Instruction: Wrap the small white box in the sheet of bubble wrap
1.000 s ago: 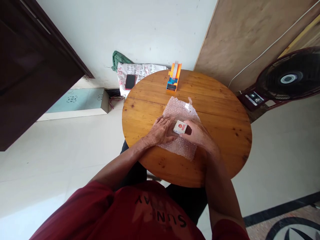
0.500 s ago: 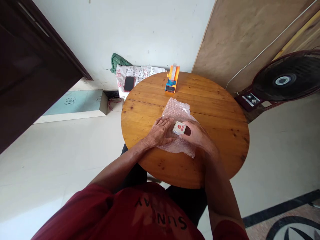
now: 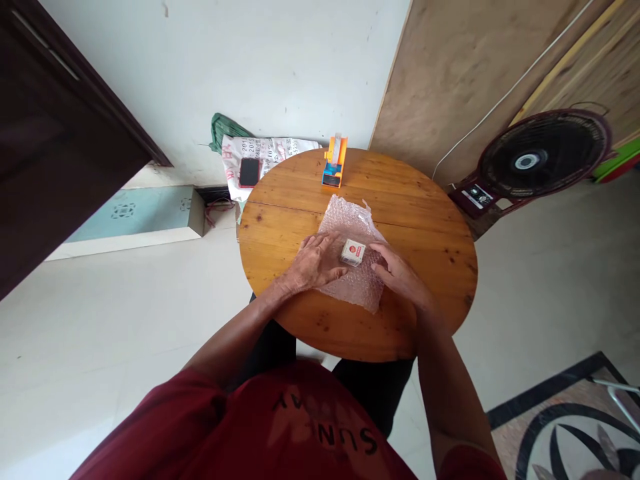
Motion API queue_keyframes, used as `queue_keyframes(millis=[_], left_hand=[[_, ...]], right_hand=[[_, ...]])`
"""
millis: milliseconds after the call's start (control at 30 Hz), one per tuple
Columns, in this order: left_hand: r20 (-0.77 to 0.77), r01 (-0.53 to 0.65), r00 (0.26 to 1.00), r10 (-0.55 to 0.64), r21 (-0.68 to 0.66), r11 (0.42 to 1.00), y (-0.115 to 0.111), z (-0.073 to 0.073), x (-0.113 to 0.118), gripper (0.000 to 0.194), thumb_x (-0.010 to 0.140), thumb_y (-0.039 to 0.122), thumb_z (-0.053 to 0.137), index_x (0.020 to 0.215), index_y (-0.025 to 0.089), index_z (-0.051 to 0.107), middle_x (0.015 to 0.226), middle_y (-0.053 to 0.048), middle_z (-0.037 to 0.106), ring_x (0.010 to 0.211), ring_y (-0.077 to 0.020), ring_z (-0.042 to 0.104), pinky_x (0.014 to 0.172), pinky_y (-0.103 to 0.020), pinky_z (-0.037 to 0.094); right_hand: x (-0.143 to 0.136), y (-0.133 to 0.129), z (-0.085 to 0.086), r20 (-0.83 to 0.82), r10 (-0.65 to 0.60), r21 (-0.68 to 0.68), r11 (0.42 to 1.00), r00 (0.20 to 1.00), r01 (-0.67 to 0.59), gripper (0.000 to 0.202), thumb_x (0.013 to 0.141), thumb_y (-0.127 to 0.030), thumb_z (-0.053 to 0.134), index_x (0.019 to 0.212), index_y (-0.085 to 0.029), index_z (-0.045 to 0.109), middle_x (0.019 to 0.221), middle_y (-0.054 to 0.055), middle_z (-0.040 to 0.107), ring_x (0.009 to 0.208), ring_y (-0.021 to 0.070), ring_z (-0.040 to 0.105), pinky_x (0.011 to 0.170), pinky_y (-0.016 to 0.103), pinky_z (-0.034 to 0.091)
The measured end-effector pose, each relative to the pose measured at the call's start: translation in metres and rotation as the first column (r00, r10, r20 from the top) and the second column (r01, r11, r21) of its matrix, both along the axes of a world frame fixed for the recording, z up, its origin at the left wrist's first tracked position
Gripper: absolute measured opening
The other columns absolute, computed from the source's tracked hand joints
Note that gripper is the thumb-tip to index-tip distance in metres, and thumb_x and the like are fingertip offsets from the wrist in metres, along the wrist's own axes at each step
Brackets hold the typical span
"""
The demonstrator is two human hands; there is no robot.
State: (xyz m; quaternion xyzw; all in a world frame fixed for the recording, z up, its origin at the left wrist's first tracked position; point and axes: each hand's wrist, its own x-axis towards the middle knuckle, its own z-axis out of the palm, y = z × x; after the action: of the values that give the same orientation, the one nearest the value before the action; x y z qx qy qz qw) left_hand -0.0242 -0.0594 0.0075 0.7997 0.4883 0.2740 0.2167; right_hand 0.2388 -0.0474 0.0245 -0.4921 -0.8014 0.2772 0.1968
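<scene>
Fingers of the left hand (image 3: 311, 264) lie extended, thumb apart, on the bubble wrap (image 3: 343, 213), apparently steadying it; those of the right hand (image 3: 398, 274), parted from its thumb, pinch nothing. Between both hands, the small box (image 3: 353, 252) sits on the wrap, reachable by either. The tape dispenser (image 3: 334, 163) stands toward the table's (image 3: 425, 213) far edge, perhaps leaving room.

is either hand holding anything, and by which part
Nothing is held: the small white cardboard box lies on pinkish plastic bubble wrap between the open left hand and open right hand.
</scene>
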Motion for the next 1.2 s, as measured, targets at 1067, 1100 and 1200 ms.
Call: queue_keyframes(millis=[1067,1100,1200], left_hand=[[0.12,-0.157,0.979,0.162,-0.048,0.986,0.031,0.021,0.03,0.013,0.081,0.028,0.064,0.076,0.016,0.066,0.09,-0.008,0.07,0.077,-0.017,0.063,0.073,-0.029,0.047],[0.169,-0.167,0.968,0.183,-0.107,0.98,0.032,0.019,0.031,0.012,0.08,0.028,0.065,0.077,0.016,0.066,0.093,-0.007,0.071,0.079,-0.0167,0.063,0.073,-0.028,0.047],[0.333,-0.122,0.914,0.23,-0.317,0.941,0.034,0.014,0.034,0.017,0.075,0.032,0.069,0.077,0.016,0.065,0.091,-0.006,0.071,0.073,-0.0137,0.06,0.065,-0.024,0.045]], right_hand=[[0.01,0.012,0.014,-0.377,-0.124,-0.242,0.97,0.918,0.031,0.043,0.079,-0.048,0.071,0.117,-0.026,0.068,0.121,0.005,0.072,0.111,0.0277,0.066,0.095,0.043,0.052],[0.007,0.012,0.011,-0.338,-0.171,-0.238,0.967,0.926,0.092,0.038,0.08,-0.047,0.069,0.11,-0.024,0.07,0.11,0.005,0.074,0.101,0.0267,0.068,0.087,0.04,0.054],[-0.001,0.014,0.004,-0.261,-0.251,-0.215,0.956,0.932,0.197,0.03,0.084,-0.046,0.061,0.091,-0.019,0.073,0.081,0.003,0.072,0.076,0.0226,0.066,0.069,0.034,0.051]])
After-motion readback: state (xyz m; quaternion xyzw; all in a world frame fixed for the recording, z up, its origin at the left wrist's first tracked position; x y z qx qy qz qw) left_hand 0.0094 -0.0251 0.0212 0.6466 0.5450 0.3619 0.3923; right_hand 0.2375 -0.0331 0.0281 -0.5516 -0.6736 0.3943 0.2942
